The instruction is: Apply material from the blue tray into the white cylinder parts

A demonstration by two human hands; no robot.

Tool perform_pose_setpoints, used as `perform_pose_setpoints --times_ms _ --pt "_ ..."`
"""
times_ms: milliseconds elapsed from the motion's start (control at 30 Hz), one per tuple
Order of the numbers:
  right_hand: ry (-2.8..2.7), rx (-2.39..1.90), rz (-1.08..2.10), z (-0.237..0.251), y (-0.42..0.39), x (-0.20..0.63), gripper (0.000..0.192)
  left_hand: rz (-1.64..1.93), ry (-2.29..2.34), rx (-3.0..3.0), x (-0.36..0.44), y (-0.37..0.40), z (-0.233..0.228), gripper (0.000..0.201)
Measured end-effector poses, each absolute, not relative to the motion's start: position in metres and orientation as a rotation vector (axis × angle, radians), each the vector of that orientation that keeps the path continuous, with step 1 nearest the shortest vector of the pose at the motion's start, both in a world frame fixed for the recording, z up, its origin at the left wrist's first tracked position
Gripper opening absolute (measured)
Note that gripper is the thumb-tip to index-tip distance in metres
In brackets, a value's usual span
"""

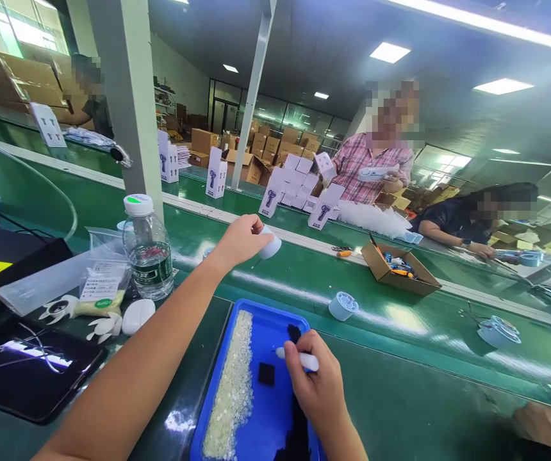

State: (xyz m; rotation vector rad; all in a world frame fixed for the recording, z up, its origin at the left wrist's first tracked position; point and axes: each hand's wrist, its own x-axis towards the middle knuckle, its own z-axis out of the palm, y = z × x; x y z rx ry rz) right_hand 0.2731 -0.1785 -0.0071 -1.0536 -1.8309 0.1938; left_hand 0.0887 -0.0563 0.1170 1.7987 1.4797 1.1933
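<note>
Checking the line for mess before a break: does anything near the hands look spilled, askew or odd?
Nothing looks spilled. The clear beads lie in a strip inside the blue tray. The left hand holds a small white round part above the belt; the right hand holds a white pen-like tool over the tray.

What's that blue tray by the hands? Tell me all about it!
The blue tray looks like shiny plastic with a raised rim. It lies flat on the dark green bench, slanting away from the person. Down its left side runs a strip of tiny clear beads; dark black pieces lie in its middle and right. The right hand hovers over it gripping a white pen-like tool. Its near end runs out of view.
</note>
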Motion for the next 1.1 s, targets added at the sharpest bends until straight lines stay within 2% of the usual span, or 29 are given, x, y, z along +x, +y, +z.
perform_pose_setpoints --times_ms 133,333,433,600,800,933,1100 --pt "-1.915 -1.035 0.189 -0.007 -0.178 0.271 0.02 1.196 1.478 1.8 0.089 -0.056 0.116 0.02" --pt "-2.406 -0.874 -0.068 -0.003 -0.194 0.251 0.019 1.176 1.494 1.781 0.091 -0.058 0.118 0.022" --pt "-2.466 -0.805 -0.03 -0.002 -0.2 0.246 0.017 1.189 1.486 1.773 0.09 -0.058 0.119 0.023" --pt "-2.047 -0.844 0.177 -0.001 -0.195 0.258 0.022 1.178 1.489 1.762 0.086 -0.057 0.117 0.023" --pt "-1.36 -1.335 0.383 0.0 -0.18 0.274 0.027 1.192 1.515 1.804 0.084 -0.052 0.114 0.023" --pt "-1.274 -1.457 0.613 -0.003 -0.175 0.274 0.038 1.192 1.528 1.825 0.086 -0.052 0.114 0.024" --pt "-1.338 -1.43 0.542 -0.008 -0.172 0.273 0.036 1.183 1.515 1.807 0.086 -0.053 0.115 0.024"
